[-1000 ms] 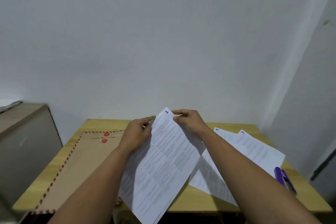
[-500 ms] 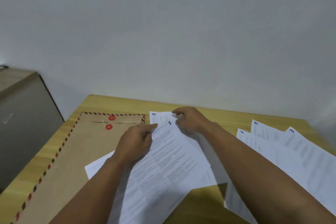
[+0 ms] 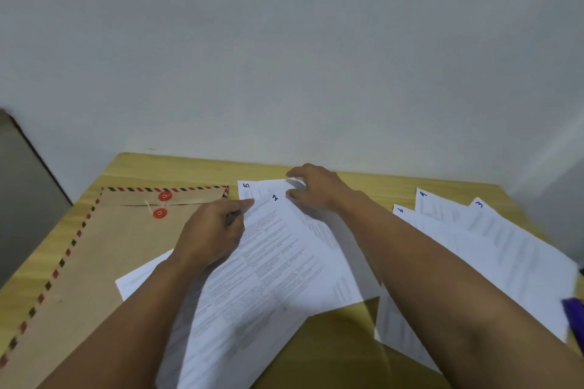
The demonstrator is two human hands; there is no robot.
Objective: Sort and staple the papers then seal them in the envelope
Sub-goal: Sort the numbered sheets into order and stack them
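status: early, sorting stage. printed white sheets w/ handwritten blue corner nos. lie loose on the light yellow wooden table (image 3: 189, 167); none look stapled and none are in the envelope, as far as visible.

- white printed sheet marked "1" (image 3: 278, 262): on top of central pile, angled, its near end running toward the near table edge.
- white sheet marked "5" (image 3: 249, 191): under sheet 1, far corner poking out.
- another white sheet (image 3: 139, 278) sticks out left under the left forearm, lying partly on the envelope; no. not visible.
- right-hand group: white sheet marked "6" (image 3: 407, 215), white sheet marked "4" (image 3: 433, 205), white sheet marked "3" (image 3: 505, 237), fanned and overlapping, apart from central pile.
- no sheet "2" readable.

hands: left hand (image 3: 211, 234) has fingers curled at left edge of sheet 1 near its top, seems to pinch it. right hand (image 3: 316, 189) sits at far end of central pile, thumb and fingers closing on a paper corner; which sheet exactly, can't tell.

brown kraft envelope w/ red-and-dark striped border and two red string-tie discs (image 3: 104, 249): flat at left of table, flap down, string looks loose. still to do (judgement): finish ordering, square the stack, staple, insert, tie shut.

purple object (image 3: 573, 313) at right frame edge, poss. the stapler, mostly cut off.

room/edges: bare wood only along far strip by the grey wall (image 3: 284, 57) and a patch near the front between the piles. sheets at the right lie close to the right table edge, slide-off risk. a grey cabinet (image 3: 25, 186) stands just left of the table.
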